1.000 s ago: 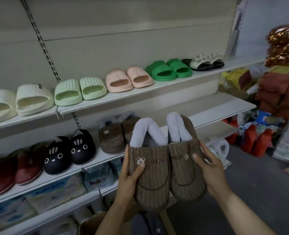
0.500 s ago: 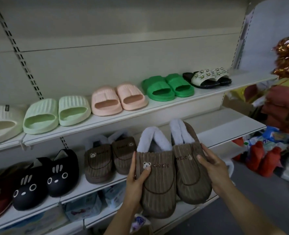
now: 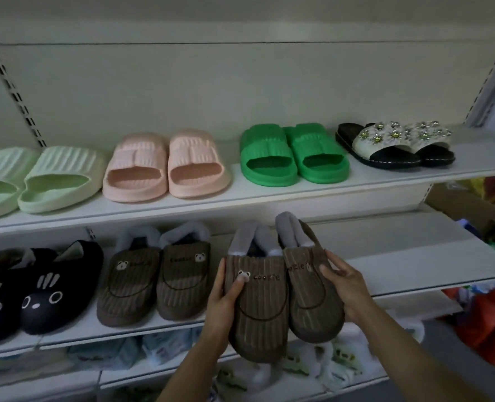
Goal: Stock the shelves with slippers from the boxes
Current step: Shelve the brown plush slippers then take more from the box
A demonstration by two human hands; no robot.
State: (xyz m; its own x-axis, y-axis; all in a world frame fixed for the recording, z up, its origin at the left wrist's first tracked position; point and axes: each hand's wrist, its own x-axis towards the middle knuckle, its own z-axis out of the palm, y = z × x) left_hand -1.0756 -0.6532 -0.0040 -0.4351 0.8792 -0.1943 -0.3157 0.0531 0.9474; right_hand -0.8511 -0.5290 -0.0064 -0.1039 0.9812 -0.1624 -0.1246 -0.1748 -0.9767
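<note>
Both hands carry one pair of brown slippers [image 3: 284,297] side by side, toes toward the camera, in the head view, the only view. Left hand [image 3: 221,306] grips the outer edge of the left-side slipper, thumb laid over the upper beside the small bear patch, fingers hidden underneath. Right hand [image 3: 347,288] clasps the outer flank of the other slipper, thumb on top, fingers curled round the side. Held pair hangs at the front edge of the middle shelf [image 3: 400,256], over its bare stretch, just right of an identical shelved brown pair [image 3: 156,280]; contact with the shelf board cannot be told. Judged from ribbed fabric uppers and fleecy collars, these slippers are probably light, soft and compressible, not fragile; the firmer sole edges and flanks seem the soundest holds, keeping both aligned.
</note>
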